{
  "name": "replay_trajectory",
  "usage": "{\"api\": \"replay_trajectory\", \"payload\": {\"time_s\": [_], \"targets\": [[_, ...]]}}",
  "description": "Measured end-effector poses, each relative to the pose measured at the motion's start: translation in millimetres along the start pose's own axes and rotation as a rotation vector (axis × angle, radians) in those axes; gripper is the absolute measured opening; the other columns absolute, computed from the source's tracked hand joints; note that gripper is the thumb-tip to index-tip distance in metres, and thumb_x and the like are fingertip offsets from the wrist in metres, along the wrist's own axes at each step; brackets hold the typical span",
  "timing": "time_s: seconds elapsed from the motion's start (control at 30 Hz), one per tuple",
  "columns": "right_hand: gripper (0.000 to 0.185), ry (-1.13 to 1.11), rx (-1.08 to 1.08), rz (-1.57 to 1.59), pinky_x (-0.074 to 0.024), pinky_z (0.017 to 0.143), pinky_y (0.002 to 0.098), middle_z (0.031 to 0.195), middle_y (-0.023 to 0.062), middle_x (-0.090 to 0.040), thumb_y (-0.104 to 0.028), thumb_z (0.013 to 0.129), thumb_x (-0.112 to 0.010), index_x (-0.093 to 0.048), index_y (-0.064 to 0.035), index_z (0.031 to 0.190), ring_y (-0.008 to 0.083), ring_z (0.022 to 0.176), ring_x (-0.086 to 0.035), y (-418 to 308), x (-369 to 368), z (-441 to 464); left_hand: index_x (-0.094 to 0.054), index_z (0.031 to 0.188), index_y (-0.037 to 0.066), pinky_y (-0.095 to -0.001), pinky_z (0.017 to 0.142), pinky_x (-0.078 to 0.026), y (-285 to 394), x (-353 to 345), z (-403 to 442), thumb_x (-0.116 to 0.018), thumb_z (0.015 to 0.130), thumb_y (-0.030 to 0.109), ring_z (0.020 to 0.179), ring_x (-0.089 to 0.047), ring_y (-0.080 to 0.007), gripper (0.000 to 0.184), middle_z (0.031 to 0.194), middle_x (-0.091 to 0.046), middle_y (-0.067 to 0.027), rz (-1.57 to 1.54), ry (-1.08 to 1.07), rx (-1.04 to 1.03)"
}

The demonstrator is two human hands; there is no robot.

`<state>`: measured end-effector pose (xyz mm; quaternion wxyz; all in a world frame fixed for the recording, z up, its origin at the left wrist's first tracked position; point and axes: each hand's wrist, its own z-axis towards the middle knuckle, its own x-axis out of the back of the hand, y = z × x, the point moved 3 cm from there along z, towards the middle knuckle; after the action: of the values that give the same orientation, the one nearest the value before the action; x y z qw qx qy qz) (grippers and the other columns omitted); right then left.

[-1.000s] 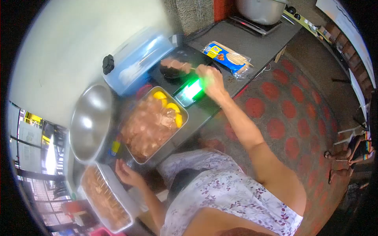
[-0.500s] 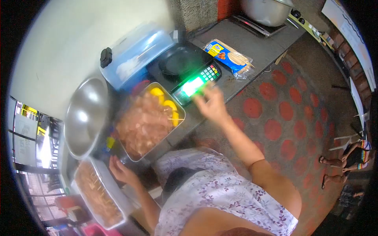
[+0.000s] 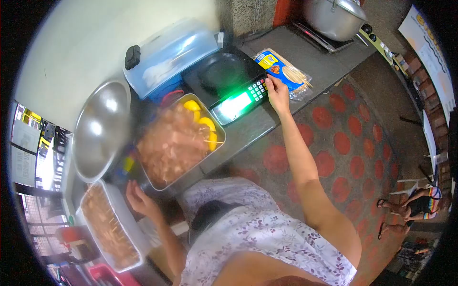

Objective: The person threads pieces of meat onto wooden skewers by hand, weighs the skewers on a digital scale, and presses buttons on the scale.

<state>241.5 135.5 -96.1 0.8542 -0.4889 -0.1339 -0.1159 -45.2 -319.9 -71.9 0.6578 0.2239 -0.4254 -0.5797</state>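
My right hand (image 3: 278, 94) has its fingers drawn together at the right end of the digital scale's keypad, touching its edge. The scale (image 3: 238, 102) has a bright green-lit display and a dark platform behind it. Close beyond my fingertips lies a blue packet of wooden sticks (image 3: 282, 71). Below the scale, a metal tray (image 3: 191, 177) holds pale pink raw meat (image 3: 171, 143), yellow pieces (image 3: 206, 125) and a thin stick. My left hand (image 3: 141, 199) hovers near the tray's lower left corner, fingers stretched and slightly apart, holding nothing visible.
A white container (image 3: 131, 243) of skewered meat stands at lower left. A large steel bowl (image 3: 101, 131) leans near the wall. Behind the scale is a translucent blue box (image 3: 171, 55). A big pot (image 3: 334, 21) stands on the far counter. A seated person (image 3: 420, 205) appears at right.
My right hand has moved from beside the lit display to the keypad's right end. My left hand has shifted slightly. The view has moved a little.
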Motion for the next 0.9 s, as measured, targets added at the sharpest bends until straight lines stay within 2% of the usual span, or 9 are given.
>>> {"api": "replay_trajectory", "payload": {"time_s": [0.23, 0.3, 0.43, 0.53, 0.9], "targets": [[0.03, 0.043, 0.018, -0.001, -0.047, 0.075, 0.0287, 0.098, 0.0134, -0.067, -0.023, 0.092, -0.057, -0.064, -0.0004, 0.111, 0.0172, 0.082, -0.061, -1, 1, -1, -0.052, 0.118, -0.007, -0.0356, 0.093, -0.046, 2, -3, 0, -0.048, 0.093, 0.005, 0.105, -0.058, -0.0253, 0.028, 0.113, -0.059, -0.0192, -0.035, -0.002, 0.004], [0.03, 0.037, -0.011, 0.045, -0.0459, 0.087, 0.0352, 0.105, 0.0205, -0.065, -0.021, 0.088, -0.059, -0.065, 0.0017, 0.107, 0.0303, 0.099, -0.063, -5, 1, -1, -0.052, 0.118, -0.007, -0.0355, 0.093, -0.046, 1, -1, -1, -0.048, 0.093, 0.005, 0.105, -0.058, -0.0252, 0.028, 0.113, -0.059, -0.0192, -0.04, 0.012, 0.01], [0.03, 0.035, -0.05, 0.037, -0.0475, 0.085, 0.0344, 0.102, 0.0199, -0.066, -0.022, 0.087, -0.06, -0.066, 0.001, 0.105, 0.029, 0.095, -0.065, -8, 1, 1, -0.052, 0.119, -0.007, -0.0348, 0.094, -0.044, -1, -1, 0, -0.048, 0.093, 0.005, 0.105, -0.058, -0.0248, 0.029, 0.114, -0.059, -0.0188, -0.036, 0.013, 0.018], [0.032, 0.02, -0.129, 0.127, -0.049, 0.082, 0.0327, 0.099, 0.0189, -0.068, -0.025, 0.085, -0.064, -0.068, 0.0002, 0.103, 0.0248, 0.09, -0.067, 0, -2, 5, -0.051, 0.12, -0.007, -0.0344, 0.095, -0.043, 5, -1, 0, -0.047, 0.093, 0.004, 0.107, -0.057, -0.0251, 0.03, 0.114, -0.059, -0.0187, -0.052, 0.005, 0.042], [0.033, 0.045, -0.124, 0.072, -0.0504, 0.078, 0.0323, 0.093, 0.0182, -0.069, -0.024, 0.08, -0.069, -0.068, 0.0014, 0.101, 0.0236, 0.084, -0.067, 5, -5, 7, -0.051, 0.12, -0.007, -0.0343, 0.095, -0.043, 2, -1, 0, -0.046, 0.092, 0.003, 0.107, -0.057, -0.0262, 0.03, 0.113, -0.058, -0.0194, -0.066, -0.01, 0.042]]}}
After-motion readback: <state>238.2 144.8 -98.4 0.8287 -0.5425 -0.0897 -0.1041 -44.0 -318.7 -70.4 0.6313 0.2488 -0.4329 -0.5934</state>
